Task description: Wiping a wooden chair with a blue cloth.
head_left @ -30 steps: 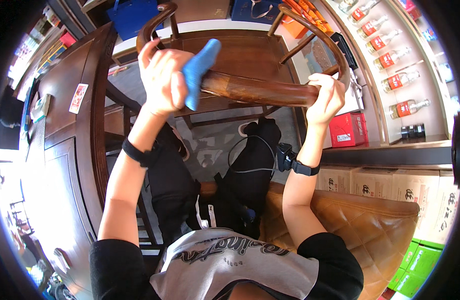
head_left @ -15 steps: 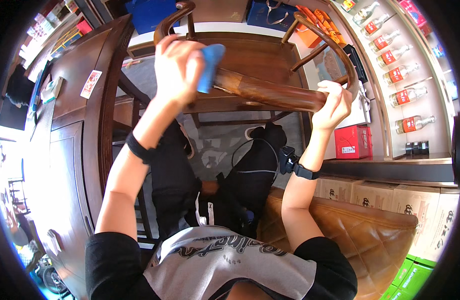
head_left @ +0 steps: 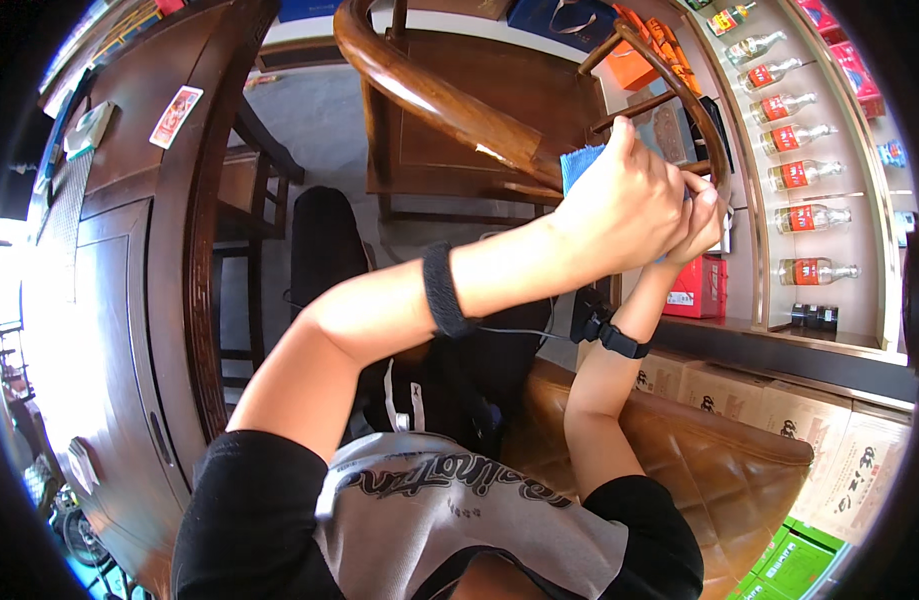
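A dark brown wooden armchair (head_left: 434, 100) with a curved top rail is in front of me. My left hand (head_left: 624, 212) is closed around a blue cloth (head_left: 579, 163), pressing it onto the right part of that rail. Only an edge of the cloth shows past the fingers. Right beside it, my right hand (head_left: 703, 228) grips the rail near its right bend; the left hand partly covers it. A black band circles each wrist, and the right one carries a small black device (head_left: 587, 318).
To the left stands a dark wooden cabinet (head_left: 124, 230) with a card (head_left: 175, 116) on it. Shelves at the right hold several glass bottles (head_left: 804, 174) and a red box (head_left: 701, 288). A tan quilted seat (head_left: 669, 480) and cardboard boxes (head_left: 779, 410) are at the lower right.
My left hand has slid the blue cloth along the rail from its left part to the right, up beside my right hand. My right hand keeps its grip. The view has shifted slightly.
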Action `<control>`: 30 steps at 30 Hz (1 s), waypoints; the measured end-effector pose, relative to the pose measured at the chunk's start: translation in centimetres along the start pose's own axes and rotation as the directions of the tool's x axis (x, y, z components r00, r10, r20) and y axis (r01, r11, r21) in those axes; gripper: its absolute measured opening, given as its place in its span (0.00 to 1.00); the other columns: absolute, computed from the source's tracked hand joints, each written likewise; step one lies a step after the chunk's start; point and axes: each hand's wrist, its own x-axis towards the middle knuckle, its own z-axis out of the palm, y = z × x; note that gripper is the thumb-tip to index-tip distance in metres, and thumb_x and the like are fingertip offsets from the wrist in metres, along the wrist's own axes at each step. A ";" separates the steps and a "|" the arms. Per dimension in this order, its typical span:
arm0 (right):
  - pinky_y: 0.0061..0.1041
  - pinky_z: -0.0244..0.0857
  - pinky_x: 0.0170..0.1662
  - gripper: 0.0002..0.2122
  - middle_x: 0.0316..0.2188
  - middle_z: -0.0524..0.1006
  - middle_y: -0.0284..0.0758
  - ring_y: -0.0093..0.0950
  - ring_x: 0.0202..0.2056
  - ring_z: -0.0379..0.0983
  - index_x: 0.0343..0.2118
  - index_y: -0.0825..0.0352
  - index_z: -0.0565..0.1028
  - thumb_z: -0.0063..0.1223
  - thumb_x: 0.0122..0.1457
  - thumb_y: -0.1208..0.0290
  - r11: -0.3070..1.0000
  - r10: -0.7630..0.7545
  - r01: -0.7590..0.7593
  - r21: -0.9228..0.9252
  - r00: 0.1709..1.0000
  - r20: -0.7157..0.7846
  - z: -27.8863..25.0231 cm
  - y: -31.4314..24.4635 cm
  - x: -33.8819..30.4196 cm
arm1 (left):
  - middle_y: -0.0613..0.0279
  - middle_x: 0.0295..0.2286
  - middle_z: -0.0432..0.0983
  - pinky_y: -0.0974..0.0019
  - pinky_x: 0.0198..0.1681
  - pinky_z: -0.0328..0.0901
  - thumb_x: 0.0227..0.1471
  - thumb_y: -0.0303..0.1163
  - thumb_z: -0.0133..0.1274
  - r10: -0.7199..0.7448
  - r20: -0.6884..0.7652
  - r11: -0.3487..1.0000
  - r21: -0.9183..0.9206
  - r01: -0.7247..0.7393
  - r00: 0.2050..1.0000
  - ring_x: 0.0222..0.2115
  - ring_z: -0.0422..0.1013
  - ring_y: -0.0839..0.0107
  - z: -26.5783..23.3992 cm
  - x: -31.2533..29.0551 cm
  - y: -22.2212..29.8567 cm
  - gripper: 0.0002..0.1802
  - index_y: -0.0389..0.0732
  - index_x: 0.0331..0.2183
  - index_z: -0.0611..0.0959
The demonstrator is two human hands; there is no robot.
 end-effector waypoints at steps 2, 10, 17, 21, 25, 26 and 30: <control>0.35 0.61 0.37 0.23 0.23 0.78 0.37 0.35 0.27 0.70 0.24 0.69 0.77 0.32 0.63 0.59 1.000 0.009 -0.009 -0.005 0.999 0.030 -0.2 -0.6 0.2 | 0.59 0.15 0.68 0.54 0.42 0.59 0.45 0.40 0.50 0.038 -0.015 0.999 -0.012 -0.039 0.999 0.19 0.68 0.63 -0.3 -0.7 -1.1 0.14 0.39 0.18 0.75; 0.29 0.64 0.34 0.23 0.24 0.77 0.38 0.31 0.26 0.71 0.25 0.73 0.76 0.29 0.64 0.63 0.998 0.029 -0.031 0.062 0.999 0.032 -0.2 -0.6 0.3 | 0.61 0.22 0.74 0.60 0.42 0.63 0.49 0.41 0.43 0.155 -0.204 0.983 -0.066 -0.172 0.967 0.24 0.71 0.66 -3.2 -4.4 -10.1 0.16 0.40 0.28 0.78; 0.24 0.67 0.31 0.19 0.26 0.77 0.39 0.27 0.24 0.73 0.26 0.73 0.75 0.31 0.63 0.68 0.993 -0.089 0.085 0.079 0.995 0.041 -0.1 -0.2 0.2 | 0.54 0.30 0.77 0.60 0.46 0.62 0.56 0.42 0.31 0.097 -0.220 0.975 -0.174 -0.137 0.971 0.32 0.72 0.61 -3.1 -7.2 -24.4 0.25 0.36 0.33 0.80; 0.29 0.60 0.35 0.16 0.20 0.77 0.33 0.31 0.24 0.69 0.22 0.66 0.76 0.34 0.59 0.68 0.997 -0.025 0.027 0.066 0.999 -0.022 0.2 -0.5 0.1 | 0.56 0.35 0.76 0.67 0.47 0.61 0.56 0.42 0.35 -0.411 0.057 0.702 -0.617 0.356 0.910 0.37 0.71 0.67 0.5 -8.9 -31.9 0.24 0.32 0.36 0.79; 0.29 0.60 0.35 0.15 0.20 0.76 0.33 0.30 0.23 0.72 0.22 0.66 0.74 0.35 0.58 0.69 0.993 -0.109 0.111 0.043 0.993 -0.039 1.0 -0.6 0.4 | 0.54 0.38 0.75 0.68 0.49 0.60 0.57 0.40 0.36 -0.424 0.082 0.674 -0.637 0.375 0.902 0.40 0.70 0.67 2.5 -9.9 -40.7 0.23 0.31 0.38 0.78; 0.29 0.60 0.35 0.15 0.20 0.76 0.33 0.30 0.23 0.72 0.22 0.66 0.74 0.35 0.58 0.69 0.993 -0.107 0.109 0.038 0.993 -0.045 0.9 -0.6 0.3 | 0.53 0.39 0.75 0.67 0.50 0.60 0.57 0.40 0.36 -0.420 0.140 0.643 -0.651 0.403 0.897 0.42 0.70 0.66 2.7 -9.7 -41.3 0.23 0.31 0.39 0.78; 0.29 0.60 0.36 0.14 0.19 0.76 0.32 0.31 0.23 0.72 0.22 0.66 0.75 0.35 0.58 0.70 0.995 -0.103 0.102 -0.019 0.994 -0.038 0.3 -0.5 0.2 | 0.51 0.34 0.75 0.61 0.47 0.60 0.55 0.37 0.37 -0.427 0.006 0.746 -0.562 0.356 0.904 0.34 0.70 0.55 -0.9 -6.4 -27.9 0.20 0.31 0.32 0.77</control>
